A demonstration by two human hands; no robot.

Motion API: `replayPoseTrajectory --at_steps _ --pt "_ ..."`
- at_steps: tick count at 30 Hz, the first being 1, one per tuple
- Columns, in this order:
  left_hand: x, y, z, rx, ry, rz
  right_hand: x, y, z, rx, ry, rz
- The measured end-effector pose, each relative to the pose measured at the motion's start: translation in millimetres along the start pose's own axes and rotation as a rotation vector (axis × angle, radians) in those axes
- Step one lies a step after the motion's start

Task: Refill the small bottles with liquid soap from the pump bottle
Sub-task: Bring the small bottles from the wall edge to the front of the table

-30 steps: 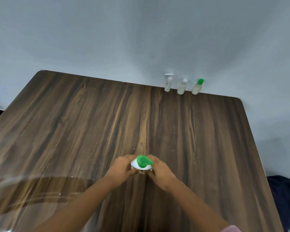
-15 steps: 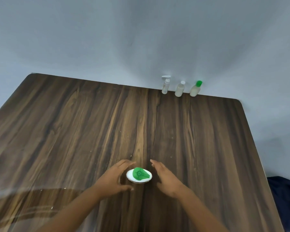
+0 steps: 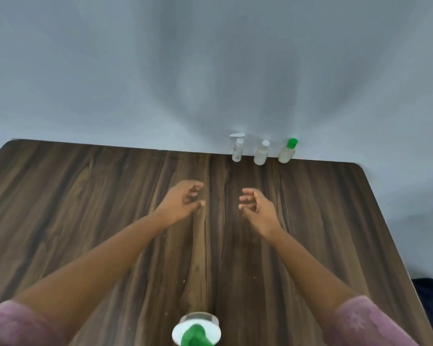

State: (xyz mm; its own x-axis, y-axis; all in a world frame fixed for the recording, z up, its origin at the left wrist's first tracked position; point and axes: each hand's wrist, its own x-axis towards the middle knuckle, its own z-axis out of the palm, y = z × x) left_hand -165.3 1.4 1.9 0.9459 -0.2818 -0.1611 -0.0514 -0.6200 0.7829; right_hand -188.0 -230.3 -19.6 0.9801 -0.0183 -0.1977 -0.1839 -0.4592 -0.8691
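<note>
mostly dark wood table (image 3: 85,208) against pale grey wall (image 3: 160,71).

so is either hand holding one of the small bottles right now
No: the left hand and right hand are both empty above the table, while the three small bottles stand untouched at the far edge.

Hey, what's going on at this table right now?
A person is setting up to refill small bottles with soap. Both hands are empty: the left hand and right hand reach forward over the wooden table, fingers open. The green-topped pump bottle stands near the table's front edge, between the arms. Three small bottles wait by the wall: a spray bottle, a white-capped bottle and a green-capped bottle. None is touched yet.
</note>
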Motion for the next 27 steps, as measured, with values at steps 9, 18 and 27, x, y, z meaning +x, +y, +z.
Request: replayPoseTrajectory --at_steps 9,18,27 --pt "142 20 42 -0.356 -0.008 -0.277 139 -3 22 -0.025 0.086 0.078" --pt "201 21 62 -0.476 -0.104 -0.307 196 24 37 -0.071 0.132 0.077" --pt "148 -2 74 -0.225 -0.348 -0.243 140 56 6 -0.252 0.102 -0.108"
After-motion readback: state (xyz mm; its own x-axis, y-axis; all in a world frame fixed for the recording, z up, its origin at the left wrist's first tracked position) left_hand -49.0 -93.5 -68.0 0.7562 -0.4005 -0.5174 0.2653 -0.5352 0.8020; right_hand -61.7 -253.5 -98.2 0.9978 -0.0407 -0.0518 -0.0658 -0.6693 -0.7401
